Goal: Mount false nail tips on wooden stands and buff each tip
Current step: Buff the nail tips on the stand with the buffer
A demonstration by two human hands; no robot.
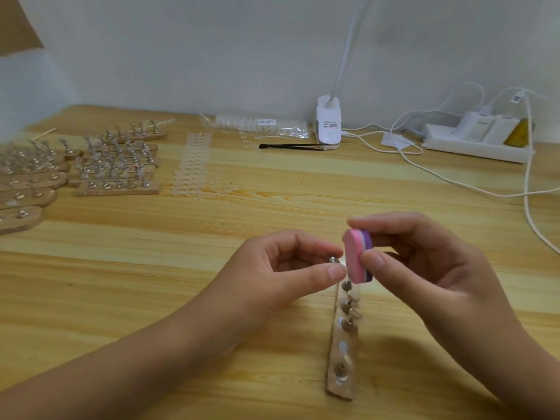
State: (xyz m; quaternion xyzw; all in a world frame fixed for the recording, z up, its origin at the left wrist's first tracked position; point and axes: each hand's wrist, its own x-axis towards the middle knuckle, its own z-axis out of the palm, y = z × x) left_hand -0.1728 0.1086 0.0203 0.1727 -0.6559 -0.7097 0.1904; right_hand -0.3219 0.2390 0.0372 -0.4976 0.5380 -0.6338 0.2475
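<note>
Pink buffer pinched in the right hand meets a peg pinched in the left hand — held above the wooden stand, probably for control.

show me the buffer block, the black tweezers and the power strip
buffer block (353, 256): head view, middle of its pink face
black tweezers (291, 146): head view, midway along the legs
power strip (472, 148): head view, bare white front side of its body
</note>
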